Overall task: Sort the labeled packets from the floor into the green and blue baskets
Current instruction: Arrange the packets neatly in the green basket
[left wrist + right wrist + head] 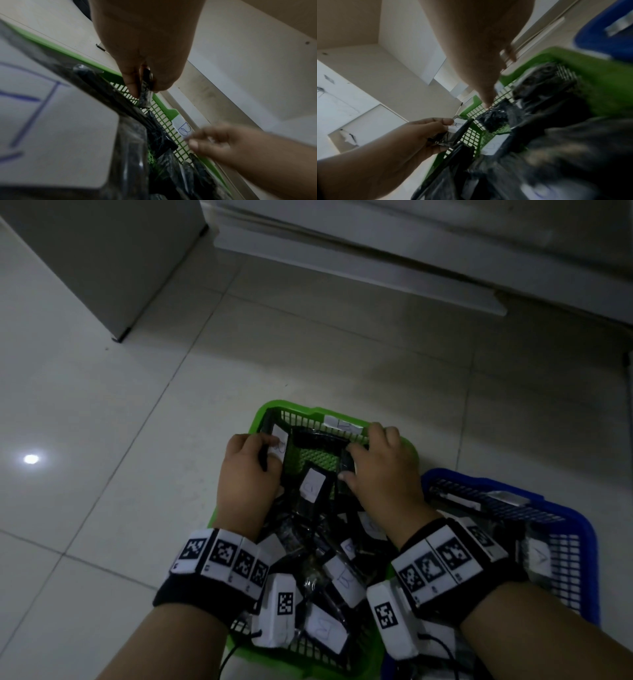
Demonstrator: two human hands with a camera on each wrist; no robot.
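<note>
The green basket [291, 407] sits at centre on the floor, filled with several black packets bearing white labels [312, 485]. To its right stands the blue basket [582, 529], which also holds labeled packets [539, 556]. My left hand [270, 453] pinches a black packet with a white "B" label [280, 445] at the green basket's far left corner; the left wrist view shows that pinch [145, 97]. My right hand [352, 460] curls thumb and fingers on another black packet [346, 462] near the far wall, beside the basket's own label [184, 130].
A pale cabinet [102, 268] stands at the back left and a white furniture base [376, 268] runs across the back. Tiled floor [102, 474] surrounds the baskets. A thin black cable [236, 652] hangs by the green basket's near left corner.
</note>
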